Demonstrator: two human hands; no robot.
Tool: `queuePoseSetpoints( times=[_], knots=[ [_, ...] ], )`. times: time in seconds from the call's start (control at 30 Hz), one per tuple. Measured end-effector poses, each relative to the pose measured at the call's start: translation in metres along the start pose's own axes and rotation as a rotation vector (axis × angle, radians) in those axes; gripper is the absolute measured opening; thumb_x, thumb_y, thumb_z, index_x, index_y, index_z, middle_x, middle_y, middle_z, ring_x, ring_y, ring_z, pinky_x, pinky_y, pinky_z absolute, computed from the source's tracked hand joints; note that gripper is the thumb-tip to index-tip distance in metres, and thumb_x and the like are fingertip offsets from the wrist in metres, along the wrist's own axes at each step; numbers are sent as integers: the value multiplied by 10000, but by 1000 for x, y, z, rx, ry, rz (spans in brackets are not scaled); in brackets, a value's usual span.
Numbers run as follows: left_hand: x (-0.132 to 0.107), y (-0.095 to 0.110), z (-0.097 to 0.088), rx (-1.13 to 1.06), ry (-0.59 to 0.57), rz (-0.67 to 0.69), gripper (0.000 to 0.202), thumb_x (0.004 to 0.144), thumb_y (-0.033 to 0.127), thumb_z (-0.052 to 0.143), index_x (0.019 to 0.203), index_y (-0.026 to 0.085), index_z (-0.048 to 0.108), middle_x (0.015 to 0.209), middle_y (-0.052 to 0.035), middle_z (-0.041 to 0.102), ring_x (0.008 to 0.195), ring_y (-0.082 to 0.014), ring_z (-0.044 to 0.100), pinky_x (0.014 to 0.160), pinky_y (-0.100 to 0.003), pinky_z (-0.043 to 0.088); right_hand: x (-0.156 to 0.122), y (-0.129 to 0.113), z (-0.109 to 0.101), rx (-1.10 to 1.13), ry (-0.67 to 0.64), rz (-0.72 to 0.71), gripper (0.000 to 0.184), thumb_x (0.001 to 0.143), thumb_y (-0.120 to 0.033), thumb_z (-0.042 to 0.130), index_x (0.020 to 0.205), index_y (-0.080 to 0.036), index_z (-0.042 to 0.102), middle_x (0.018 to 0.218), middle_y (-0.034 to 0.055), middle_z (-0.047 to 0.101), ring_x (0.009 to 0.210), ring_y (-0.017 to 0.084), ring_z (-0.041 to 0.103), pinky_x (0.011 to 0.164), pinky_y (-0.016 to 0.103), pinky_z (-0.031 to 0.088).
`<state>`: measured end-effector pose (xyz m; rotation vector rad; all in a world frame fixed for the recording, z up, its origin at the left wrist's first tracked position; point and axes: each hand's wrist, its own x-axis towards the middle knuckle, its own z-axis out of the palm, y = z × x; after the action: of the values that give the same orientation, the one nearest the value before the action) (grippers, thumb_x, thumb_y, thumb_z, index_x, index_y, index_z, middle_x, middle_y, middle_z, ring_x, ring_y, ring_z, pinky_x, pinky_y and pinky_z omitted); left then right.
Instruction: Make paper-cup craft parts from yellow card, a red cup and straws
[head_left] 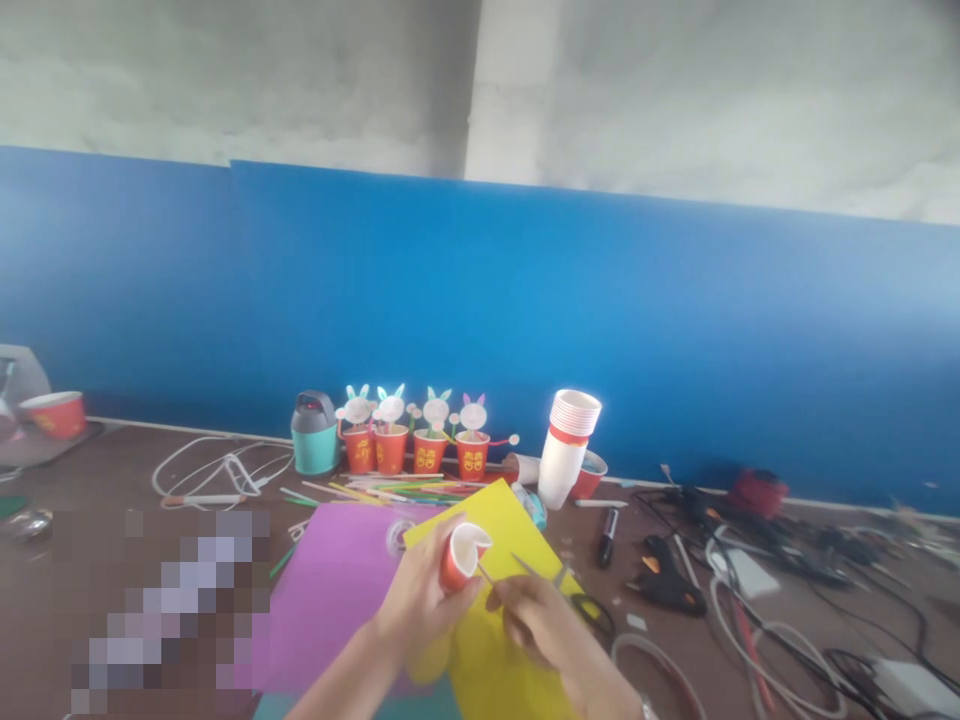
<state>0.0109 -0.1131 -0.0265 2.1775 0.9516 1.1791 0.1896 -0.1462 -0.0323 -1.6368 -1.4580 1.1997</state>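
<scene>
My left hand (421, 575) is wrapped around a red paper cup (457, 562), its white inside and notched rim turned up toward me. Close to the cup's right side, my right hand (525, 610) pinches a thin stick-like thing (486, 572) whose kind I cannot make out. Scissors with black handles (594, 612) lie just beyond the right hand, blades apart, on yellow paper (495, 660). Purple paper (337, 580) spreads under the left forearm, with a teal sheet (360, 708) at the bottom edge.
Several red cups with rabbit-faced figures (427, 450) stand at the back beside a teal container (315, 440). Coloured sticks (412, 487) lie before them. A tall stack of paper cups (566, 455), a marker (608, 538), a glue gun (664, 580) and tangled cables (780, 630) occupy the right.
</scene>
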Motion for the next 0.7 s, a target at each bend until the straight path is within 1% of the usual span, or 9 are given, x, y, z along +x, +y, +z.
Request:
queuePoseSetpoints(
  times=[0.07, 0.13, 0.23, 0.37, 0.47, 0.53, 0.6, 0.63, 0.7],
  knots=[
    [0, 1, 0, -13, 6, 5, 353, 788, 231, 585, 1139, 227, 549, 1115, -63, 662, 1020, -229, 621, 918, -350, 448, -1, 2, 1, -48, 93, -90, 326, 826, -393, 467, 696, -155, 648, 454, -7, 541, 386, 113, 417, 426, 233, 297],
    [-1, 2, 1, -21, -7, 5, 359, 779, 218, 594, 1135, 241, 550, 1108, -50, 664, 1019, -225, 619, 914, -339, 449, -5, 3, 3, -187, 246, -261, 280, 823, -360, 488, 735, -164, 667, 612, 51, 654, 564, 172, 568, 543, 256, 378],
    [-3, -1, 6, -40, -22, -9, 387, 760, 214, 620, 1137, 258, 547, 1081, -33, 667, 1000, -221, 619, 895, -330, 454, -12, 0, 4, -360, 373, -417, 233, 838, -323, 483, 821, -195, 678, 786, 75, 707, 749, 232, 632, 662, 287, 402],
    [-5, -11, 15, -234, 148, -120, 516, 757, 253, 634, 1243, 244, 461, 1132, -61, 623, 1029, -236, 586, 911, -364, 443, -12, -7, 5, -181, 221, -343, 333, 883, -409, 446, 703, -187, 618, 566, 19, 604, 551, 164, 556, 542, 247, 366],
    [-6, -19, 21, -487, 201, -204, 719, 733, 404, 677, 1346, 228, 347, 1123, -83, 603, 990, -254, 582, 839, -369, 472, -9, -8, 3, 20, 87, -273, 398, 842, -514, 471, 686, -171, 601, 437, -36, 471, 440, 118, 442, 476, 229, 311],
    [-5, -22, 22, -619, 165, -186, 808, 700, 540, 690, 1355, 223, 339, 1108, -88, 602, 974, -263, 577, 814, -368, 475, -7, -6, 2, 115, -15, -202, 455, 802, -590, 477, 728, -163, 615, 414, -58, 430, 386, 94, 356, 432, 221, 259],
    [-5, -21, 22, -695, 75, -127, 839, 655, 604, 713, 1322, 218, 382, 1082, -84, 607, 963, -262, 573, 831, -368, 465, -6, -4, 1, 150, -107, -112, 503, 782, -637, 457, 730, -163, 616, 399, -66, 412, 347, 81, 280, 395, 222, 206],
    [-4, -19, 21, -708, 23, -101, 828, 638, 607, 728, 1295, 215, 412, 1067, -81, 610, 951, -257, 575, 835, -365, 462, -6, -2, 1, 136, -111, -91, 505, 788, -634, 445, 721, -164, 615, 396, -61, 417, 340, 82, 276, 389, 224, 201],
    [-3, -16, 20, -690, -43, -65, 788, 620, 590, 753, 1246, 209, 462, 1056, -81, 614, 949, -253, 575, 850, -362, 455, -7, -1, 1, 22, -6, -151, 468, 829, -573, 428, 679, -169, 611, 412, -31, 464, 364, 103, 358, 409, 231, 256]
  ],
)
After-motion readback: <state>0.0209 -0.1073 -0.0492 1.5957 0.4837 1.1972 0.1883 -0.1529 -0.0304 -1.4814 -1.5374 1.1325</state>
